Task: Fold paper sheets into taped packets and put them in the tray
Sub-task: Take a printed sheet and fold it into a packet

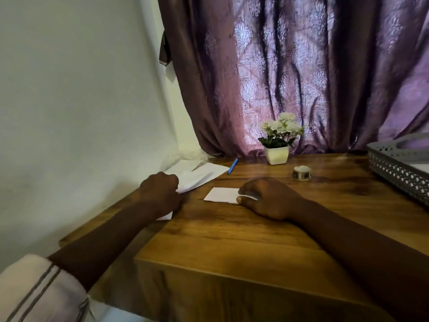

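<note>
at mid frame our right hand [267, 198] seems to pinch the folded packet [221, 194] on the surface [232, 242]; our left hand [160, 194] grips a loose sheet [197, 178] at centre left. we should press creases flat before reaching for the tape [301, 173] and tray [394, 169] at right.

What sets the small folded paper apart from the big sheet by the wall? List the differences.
Size: the folded paper is a small rectangle; the sheet is much larger. Pose: the folded paper lies flat on the table, its edge pinched by the right hand; the sheet curls where the left hand grips it. Both are white paper.
</note>
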Tool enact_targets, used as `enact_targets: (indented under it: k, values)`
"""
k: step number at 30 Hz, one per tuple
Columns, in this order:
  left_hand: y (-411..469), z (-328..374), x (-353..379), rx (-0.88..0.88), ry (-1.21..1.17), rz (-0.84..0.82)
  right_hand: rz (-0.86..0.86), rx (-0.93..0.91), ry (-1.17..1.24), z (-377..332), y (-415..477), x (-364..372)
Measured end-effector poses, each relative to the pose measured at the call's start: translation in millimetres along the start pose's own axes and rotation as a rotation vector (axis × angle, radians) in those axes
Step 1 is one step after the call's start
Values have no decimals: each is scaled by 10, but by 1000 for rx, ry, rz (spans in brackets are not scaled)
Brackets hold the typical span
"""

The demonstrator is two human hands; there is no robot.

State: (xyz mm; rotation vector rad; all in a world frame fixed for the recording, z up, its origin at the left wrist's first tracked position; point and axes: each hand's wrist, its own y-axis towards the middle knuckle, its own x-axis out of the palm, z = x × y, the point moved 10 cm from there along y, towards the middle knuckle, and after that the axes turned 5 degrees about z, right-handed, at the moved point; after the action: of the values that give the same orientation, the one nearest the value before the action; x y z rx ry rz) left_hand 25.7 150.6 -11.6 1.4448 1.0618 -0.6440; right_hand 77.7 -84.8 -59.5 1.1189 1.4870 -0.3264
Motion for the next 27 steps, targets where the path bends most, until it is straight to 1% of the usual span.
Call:
enact_targets:
  k: [1,3,4,6,8,10,11,13,15,17,19,20,21,22,25,27]
  values:
    - [-1,8,-121,-11,1,69,16,7,2,-5,-27,-34]
    - [-46,40,-446,12,-10,287,56,22,90,-54,-77,-123]
    - [-73,111,-625,49,-35,420,102,41,212,-56,-99,-215]
    - [-176,325,-940,162,-141,621,217,91,600,4,-125,-384]
    - [-232,612,-1141,290,-277,697,316,134,898,140,-119,-505]
    - [-201,933,-1214,420,-441,705,367,167,1060,236,-148,-536]
    - [-157,1096,-1217,471,-508,679,369,186,1121,268,-158,-521]
    - [-52,1404,-1178,548,-611,600,371,241,1235,317,-170,-470]
    - [63,1669,-1137,594,-718,539,415,285,1347,448,-144,-487]
    - [163,1902,-1093,643,-881,458,463,341,1516,605,-155,-547]
    - [187,2114,-1011,700,-1040,326,472,457,1690,747,-227,-555]
    - [159,2192,-958,742,-1055,292,498,522,1736,824,-275,-549]
    - [120,2270,-912,797,-1018,299,553,577,1762,940,-327,-564]
    - [59,2312,-867,852,-943,348,613,613,1802,1034,-369,-572]
    - [-88,2355,-677,984,-792,547,747,575,1937,1209,-395,-632]
    - [-45,2377,-529,1004,-747,609,767,602,1939,1301,-415,-596]
